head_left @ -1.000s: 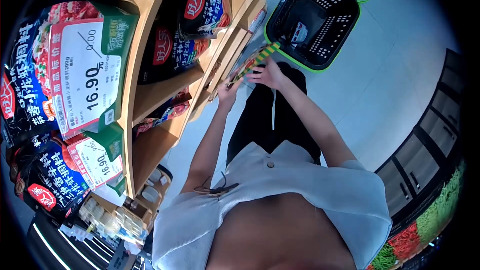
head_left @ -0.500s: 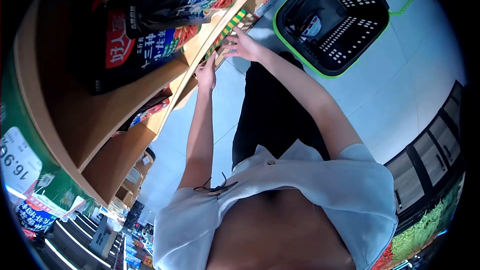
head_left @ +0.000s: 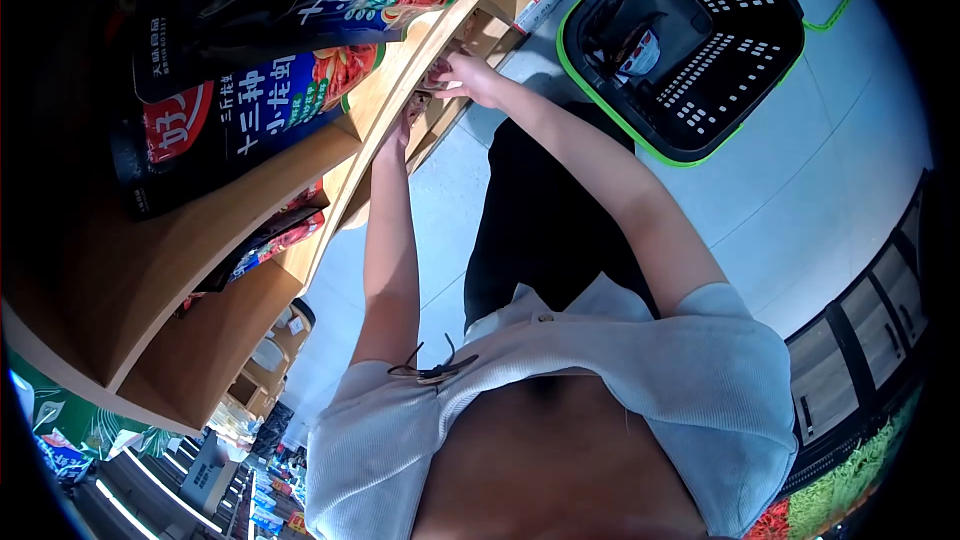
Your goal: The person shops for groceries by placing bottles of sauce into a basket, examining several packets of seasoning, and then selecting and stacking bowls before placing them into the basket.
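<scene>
A wooden shelf (head_left: 255, 205) partly hides left hand (head_left: 408, 118) and right hand (head_left: 468, 78); neither grip's opening nor contents can be told. Seasoning pouches (head_left: 275, 105) and shopping basket (head_left: 780, 25) flank them.

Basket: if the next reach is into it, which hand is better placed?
Right hand, I'd say: it and its forearm lie on the basket's side. The left hand is farther off, close in at the shelf. Whether either holds anything is unclear.

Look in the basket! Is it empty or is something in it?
Not empty. Inside the black basket you can see a small white-and-red thing.
</scene>
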Demonstrator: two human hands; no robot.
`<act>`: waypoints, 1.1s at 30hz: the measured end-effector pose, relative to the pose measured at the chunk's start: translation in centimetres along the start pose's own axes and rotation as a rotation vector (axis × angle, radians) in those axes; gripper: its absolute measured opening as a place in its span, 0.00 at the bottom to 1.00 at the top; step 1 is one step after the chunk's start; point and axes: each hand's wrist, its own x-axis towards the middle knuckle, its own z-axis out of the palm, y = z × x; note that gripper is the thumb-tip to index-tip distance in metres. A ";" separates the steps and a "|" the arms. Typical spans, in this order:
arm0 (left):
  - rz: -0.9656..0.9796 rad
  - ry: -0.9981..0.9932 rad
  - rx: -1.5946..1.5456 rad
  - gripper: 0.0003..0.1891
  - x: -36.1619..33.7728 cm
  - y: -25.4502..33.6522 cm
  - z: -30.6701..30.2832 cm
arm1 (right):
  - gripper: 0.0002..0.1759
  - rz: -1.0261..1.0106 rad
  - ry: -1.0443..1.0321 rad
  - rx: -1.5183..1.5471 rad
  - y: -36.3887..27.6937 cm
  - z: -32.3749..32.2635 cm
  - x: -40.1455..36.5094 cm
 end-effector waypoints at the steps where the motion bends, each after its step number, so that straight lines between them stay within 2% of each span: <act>1: -0.018 0.012 0.004 0.18 2.3 -2.0 -2.2 | 0.32 0.027 -0.004 -0.008 0.7 0.0 0.1; 3: -0.040 0.094 0.108 0.18 4.3 -4.7 -3.9 | 0.34 0.082 -0.009 -0.032 1.9 0.0 -0.1; 6: 0.026 0.225 0.291 0.20 0.0 -3.1 1.4 | 0.37 0.103 -0.138 -0.097 2.5 -0.2 -2.1; 7: -0.046 0.271 0.292 0.23 -1.9 -1.5 3.3 | 0.37 0.090 -0.125 -0.043 3.3 -0.3 -1.9; 9: -0.043 0.318 0.348 0.17 -1.3 -4.2 0.4 | 0.37 0.131 -0.171 -0.040 4.1 -1.6 -3.0; 10: -0.036 0.333 0.388 0.14 -2.5 -3.6 1.2 | 0.37 0.144 -0.196 -0.041 3.9 -2.4 -4.0; 11: 0.004 0.297 0.414 0.06 -4.9 -3.4 2.0 | 0.35 0.125 -0.216 -0.060 3.7 -3.3 -5.6; 12: -0.014 0.103 0.407 0.02 -5.5 -4.7 -0.2 | 0.33 0.140 -0.155 -0.030 3.5 -4.3 -7.5; 13: -0.018 0.017 0.658 0.01 -9.5 -2.9 1.7 | 0.32 0.154 -0.093 -0.001 3.5 -5.6 -9.8; 14: 0.032 -0.086 0.542 0.04 -11.6 -4.1 0.5 | 0.29 0.139 -0.025 0.004 3.5 -7.3 -12.2; 15: -0.107 -0.124 0.872 0.07 -13.5 -3.6 -0.2 | 0.28 0.153 0.059 0.034 3.0 -8.8 -15.4; 16: -0.232 -0.218 1.072 0.09 -16.1 -1.9 0.3 | 0.26 0.175 0.176 0.035 1.6 -9.5 -19.6; 17: -0.227 -0.312 0.910 0.10 -17.0 -4.3 -2.9 | 0.24 0.140 0.221 0.106 1.7 -11.3 -23.0; 18: -0.216 -0.307 1.063 0.10 -19.4 -2.9 -2.4 | 0.22 0.094 0.261 0.158 1.9 -13.2 -26.6; 20: -0.323 -0.341 1.214 0.10 -21.1 -1.9 -4.0 | 0.22 0.073 0.401 0.165 1.7 -16.4 -33.5; 22: -0.472 -0.178 1.038 0.07 -21.6 -1.1 -4.5 | 0.22 -0.089 0.492 0.184 0.6 -17.9 -41.1; 24: -0.499 -0.081 0.997 0.07 -21.9 0.8 -2.7 | 0.20 -0.245 0.600 0.273 1.2 -20.1 -46.5; 25: -0.458 -0.104 1.071 0.07 -21.5 1.3 -2.1 | 0.19 -0.315 0.657 0.336 2.0 -21.5 -48.8; 26: -0.338 -0.142 1.197 0.07 -20.6 1.0 -1.9 | 0.17 -0.376 0.714 0.399 3.1 -23.1 -50.7; 28: -0.164 -0.186 1.483 0.10 -20.1 0.4 0.9 | 0.13 -0.649 0.410 0.803 8.4 -27.8 -51.3; 29: -0.130 -0.107 1.345 0.11 -21.2 0.2 3.3 | 0.11 -0.769 0.235 0.990 9.7 -30.2 -52.3; 30: -0.099 -0.124 1.274 0.11 -22.1 -0.3 5.4 | 0.10 -0.699 0.437 1.077 9.1 -29.2 -53.4; 32: 0.114 -0.144 1.300 0.10 -25.3 -1.8 10.7 | 0.10 -0.563 0.398 1.050 8.9 -28.4 -55.4; 33: 0.039 -0.288 1.276 0.13 -26.3 -2.4 13.0 | 0.10 -0.539 0.342 1.027 8.7 -27.9 -56.6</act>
